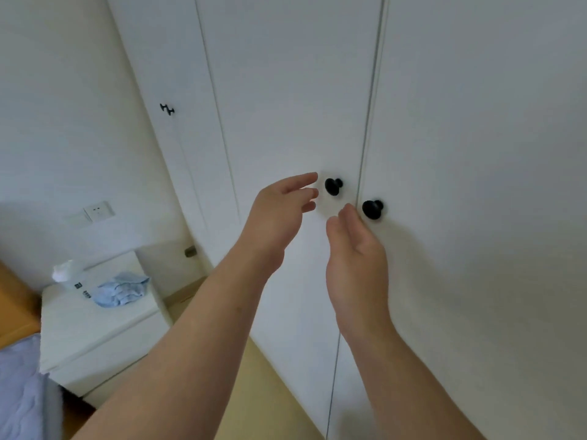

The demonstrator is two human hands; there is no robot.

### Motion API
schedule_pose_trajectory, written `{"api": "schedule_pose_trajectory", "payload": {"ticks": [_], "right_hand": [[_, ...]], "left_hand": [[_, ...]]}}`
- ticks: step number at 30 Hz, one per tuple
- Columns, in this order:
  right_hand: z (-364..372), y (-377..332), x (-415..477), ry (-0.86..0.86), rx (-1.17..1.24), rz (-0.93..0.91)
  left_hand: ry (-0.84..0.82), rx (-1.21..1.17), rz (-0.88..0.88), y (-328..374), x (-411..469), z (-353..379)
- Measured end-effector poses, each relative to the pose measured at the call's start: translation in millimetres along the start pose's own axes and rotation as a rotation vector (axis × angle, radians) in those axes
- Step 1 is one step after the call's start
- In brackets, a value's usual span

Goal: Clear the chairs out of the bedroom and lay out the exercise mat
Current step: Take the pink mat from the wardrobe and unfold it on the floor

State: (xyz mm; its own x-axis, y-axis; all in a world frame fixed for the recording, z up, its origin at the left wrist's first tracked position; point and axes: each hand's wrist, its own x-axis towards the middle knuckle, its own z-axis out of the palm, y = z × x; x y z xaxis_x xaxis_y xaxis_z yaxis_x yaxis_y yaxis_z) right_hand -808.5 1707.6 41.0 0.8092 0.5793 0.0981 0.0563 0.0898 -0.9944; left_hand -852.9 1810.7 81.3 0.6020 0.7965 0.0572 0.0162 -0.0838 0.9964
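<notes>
Both hands are empty and grip nothing. The left hand (279, 211) reaches forward with its fingers loosely bent, its fingertips (313, 178) just beside the left knob (333, 186), which lies at 3 o'clock from them; no contact shows. The right hand (355, 249) is held edge-on with its fingers nearly straight, their tips just short of the right knob (372, 209) at 1 o'clock. Both knobs are round and black, one on each side of the seam between the left door (286, 90) and the right door (476, 122) of a white wardrobe; both doors are closed.

At 10 o'clock from the hands a small black pair of handles (167, 108) sits on farther doors. At 9 o'clock a socket (98, 211) is set in the wall. At 8 o'clock stands a white nightstand (95, 338) carrying a crumpled blue cloth (122, 289) and a blurred white thing (65, 271) I cannot identify. Beyond it, at the frame's lower left corner, lies a lavender quilt (19, 392). Pale floor (254, 392) runs under the forearms at 6 o'clock.

Where the chairs and the mat are, this view does not tell.
</notes>
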Motion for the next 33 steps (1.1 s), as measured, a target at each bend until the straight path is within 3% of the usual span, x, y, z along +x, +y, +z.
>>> {"api": "schedule_pose_trajectory", "payload": {"ticks": [11, 15, 22, 33], "right_hand": [[31, -2, 8, 0.334, -0.023, -0.022], [45, -3, 0, 0.422, -0.005, 0.028], [80, -3, -32, 0.650, 0.032, -0.096], [162, -3, -67, 0.651, -0.048, -0.201]], "left_hand": [[-0.297, -0.038, 0.059, 5, 33, -8], [-0.299, 0.031, 0.098, 5, 32, -20], [-0.339, 0.008, 0.095, -1, 20, -70], [-0.276, -0.017, 0.127, -10, -10, -166]]}}
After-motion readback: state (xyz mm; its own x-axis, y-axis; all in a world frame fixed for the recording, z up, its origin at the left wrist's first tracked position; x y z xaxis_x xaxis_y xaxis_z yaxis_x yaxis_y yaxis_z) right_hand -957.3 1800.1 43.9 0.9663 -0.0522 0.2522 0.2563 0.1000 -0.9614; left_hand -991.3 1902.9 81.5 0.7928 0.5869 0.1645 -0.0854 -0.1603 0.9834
